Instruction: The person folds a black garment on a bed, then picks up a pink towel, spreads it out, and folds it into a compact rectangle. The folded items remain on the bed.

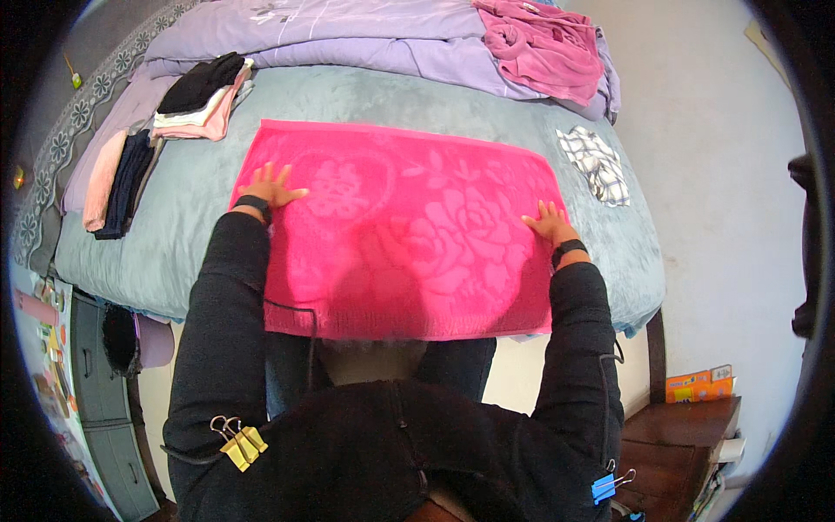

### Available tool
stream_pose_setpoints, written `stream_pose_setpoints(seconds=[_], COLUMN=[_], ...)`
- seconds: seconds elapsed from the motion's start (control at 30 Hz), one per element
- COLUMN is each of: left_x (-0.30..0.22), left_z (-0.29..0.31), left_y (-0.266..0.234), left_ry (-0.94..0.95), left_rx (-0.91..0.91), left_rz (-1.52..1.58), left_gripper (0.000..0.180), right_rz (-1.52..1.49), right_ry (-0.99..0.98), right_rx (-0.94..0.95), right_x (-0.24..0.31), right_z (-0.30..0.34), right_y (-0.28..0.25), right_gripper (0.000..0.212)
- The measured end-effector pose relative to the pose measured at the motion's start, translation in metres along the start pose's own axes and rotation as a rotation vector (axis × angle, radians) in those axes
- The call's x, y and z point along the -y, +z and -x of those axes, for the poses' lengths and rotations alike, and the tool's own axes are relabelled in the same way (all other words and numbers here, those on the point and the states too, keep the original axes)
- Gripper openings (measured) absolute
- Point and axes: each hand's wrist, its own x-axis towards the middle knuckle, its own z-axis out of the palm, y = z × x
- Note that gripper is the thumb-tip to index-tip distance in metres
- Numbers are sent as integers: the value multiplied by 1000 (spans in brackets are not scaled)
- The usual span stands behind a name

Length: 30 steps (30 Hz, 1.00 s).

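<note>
A bright pink towel (374,252) with a raised flower pattern lies spread out flat on the bed, its near edge at the bed's front. My left hand (270,189) rests on the towel's left side with the fingers spread. On the right edge of the towel lies my right hand (550,224), its fingers also stretched apart. Neither hand grips anything. Both wrists wear dark bands, and my black sleeves reach in from below.
Folded clothes (204,96) are stacked at the back left, beside rolled garments (122,183). A checked cloth (595,165) lies right of the towel. Behind are a purple quilt (348,35) and a pink garment (548,48). A grey drawer cabinet (104,365) stands left, a brown cabinet (670,444) right.
</note>
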Motion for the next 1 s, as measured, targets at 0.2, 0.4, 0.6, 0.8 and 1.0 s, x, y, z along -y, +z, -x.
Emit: stream_pose_setpoints(seconds=[0.2, 0.4, 0.6, 0.8, 1.0], left_x=[23, -88, -58, 24, 81], left_z=[-14, -61, -97, -157, -172], left_y=[-39, -15, -27, -24, -36], left_ry=[-309, 581, 320, -1, -105], left_rx=[86, -49, 7, 0, 75], left_rz=[-162, -144, -146, -121, -157], left_gripper=[93, 78, 82, 82, 83], right_rz=[-96, -32, 53, -7, -166], right_ry=[-241, -765, -519, -172, 4], right_rx=[-99, 14, 36, -55, 150], right_x=[54, 226, 194, 92, 7], right_z=[2, 23, -25, -104, -90], right_y=[-54, -56, -71, -63, -88], right_gripper=[78, 81, 86, 97, 90])
